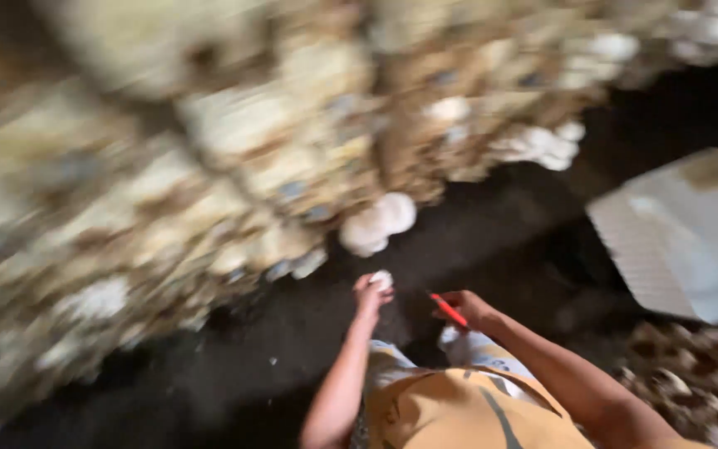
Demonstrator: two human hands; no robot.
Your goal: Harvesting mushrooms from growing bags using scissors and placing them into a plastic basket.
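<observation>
Left hand (371, 293) pinching a small white lump (381, 279), right hand (467, 308) gripping a red tool (449, 311), beside blurred stacked tan bags (234, 166); white crate (683, 233) at right.

Mushroom farm: stacked grow bags (234, 158), white mushrooms (378, 221)

Small white mushroom (381, 279), red knife (449, 311)

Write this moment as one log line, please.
left hand: holds small white lump | right hand: holds red tool | ahead: blurred stacked bags | right: white crate
</observation>
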